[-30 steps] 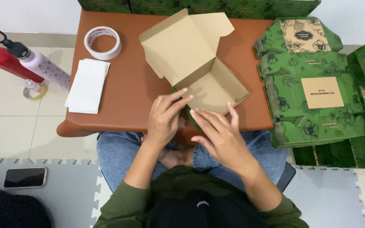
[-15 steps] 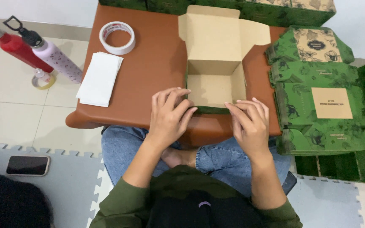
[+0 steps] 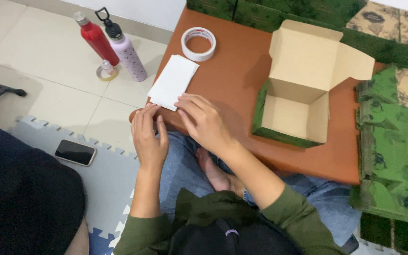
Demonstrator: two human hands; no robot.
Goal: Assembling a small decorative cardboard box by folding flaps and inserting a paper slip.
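Both hands (image 3: pixel 175 127) reach forward (fingers loose).

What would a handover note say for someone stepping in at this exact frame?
Left hand: empty, at the table edge just below the stack of white paper sheets.
Right hand: fingertips on the stack's near corner, nothing lifted.
Open green cardboard box: stands assembled on the brown table, lid up, inside looks empty.
Tape roll: untouched beyond the stack.
Not yet done: no sheet picked up, box unfilled and unclosed.

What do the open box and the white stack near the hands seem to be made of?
Open box: likely cardboard, matte brown inside, printed green outside; creased flaps show. White stack: probably paper sheets, thin, flat, matte. The right hand touches its corner.
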